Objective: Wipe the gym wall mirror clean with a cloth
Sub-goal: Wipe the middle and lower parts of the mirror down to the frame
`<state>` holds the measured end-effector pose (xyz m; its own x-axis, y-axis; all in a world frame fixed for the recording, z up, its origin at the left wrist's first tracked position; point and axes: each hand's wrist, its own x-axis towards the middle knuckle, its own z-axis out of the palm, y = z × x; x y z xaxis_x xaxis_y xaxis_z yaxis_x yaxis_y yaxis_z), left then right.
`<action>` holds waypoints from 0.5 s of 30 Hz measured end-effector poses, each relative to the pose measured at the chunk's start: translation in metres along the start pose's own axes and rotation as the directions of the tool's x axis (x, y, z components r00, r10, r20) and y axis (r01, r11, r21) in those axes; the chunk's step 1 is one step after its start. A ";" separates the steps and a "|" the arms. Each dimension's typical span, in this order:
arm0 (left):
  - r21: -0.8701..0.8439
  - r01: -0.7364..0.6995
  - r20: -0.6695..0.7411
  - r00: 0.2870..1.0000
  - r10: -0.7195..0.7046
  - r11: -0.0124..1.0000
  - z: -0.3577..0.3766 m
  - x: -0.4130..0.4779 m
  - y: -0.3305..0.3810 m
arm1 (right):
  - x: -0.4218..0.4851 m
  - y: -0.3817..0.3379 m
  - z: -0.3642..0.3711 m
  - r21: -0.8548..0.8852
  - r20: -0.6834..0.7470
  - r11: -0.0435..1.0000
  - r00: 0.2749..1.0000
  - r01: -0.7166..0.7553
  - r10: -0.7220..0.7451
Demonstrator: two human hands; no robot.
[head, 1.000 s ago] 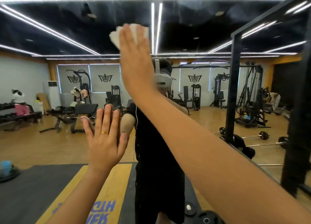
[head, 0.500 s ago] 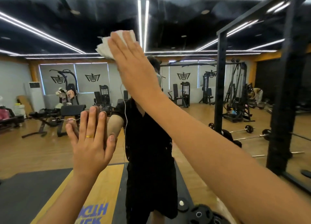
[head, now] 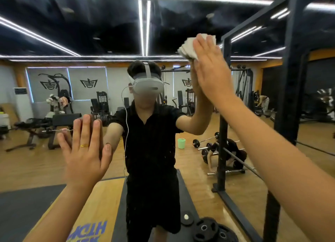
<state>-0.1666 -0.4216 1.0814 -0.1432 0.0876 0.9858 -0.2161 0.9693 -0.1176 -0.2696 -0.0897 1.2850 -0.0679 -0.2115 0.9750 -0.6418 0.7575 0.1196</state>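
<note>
Now both palms lie flat against the gym mirror [head: 36, 162].
At lower left, the left hand [head: 85, 156] presses on the glass with straight fingers held close together, a gold ring [head: 84, 145] on one of them. Between the arms, the glass reflects a person in black wearing a white headset [head: 147, 85]. High on the right, the right hand [head: 212, 73], fingers straight, pins a crumpled white cloth [head: 188, 47] to the mirror, just left of a black rack post [head: 222, 132].

Right hand [head: 211, 69] presses cloth [head: 188, 47] on mirror [head: 108, 42]; left hand [head: 85, 156] lower left.
</note>
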 end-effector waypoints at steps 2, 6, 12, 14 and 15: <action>-0.002 0.002 0.004 1.000 -0.002 1.000 0.000 -0.001 0.001 | 0.004 0.039 -0.015 0.000 -0.036 0.988 0.988 -0.153 0.153; -0.003 0.031 0.042 0.999 -0.031 1.000 0.001 0.004 0.002 | 0.011 0.038 -0.009 0.217 -0.154 0.825 0.816 -0.522 0.557; 0.000 0.054 0.113 0.992 -0.054 0.999 -0.007 -0.002 0.002 | -0.011 -0.016 0.003 0.233 -0.044 0.890 0.910 -0.392 0.412; -0.011 0.121 0.118 0.986 -0.118 0.993 -0.012 0.000 0.013 | -0.019 0.009 -0.005 0.153 -0.005 0.947 0.958 -0.282 0.286; -0.023 0.125 0.113 0.986 -0.122 0.992 -0.015 0.002 0.024 | -0.020 0.021 -0.008 0.112 0.008 0.965 0.971 -0.237 0.238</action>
<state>-0.1575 -0.3947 1.0824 -0.2243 -0.0575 0.9728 -0.2104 0.9776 0.0093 -0.2760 -0.0643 1.2691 -0.2243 -0.0300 0.9741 -0.6891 0.7117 -0.1367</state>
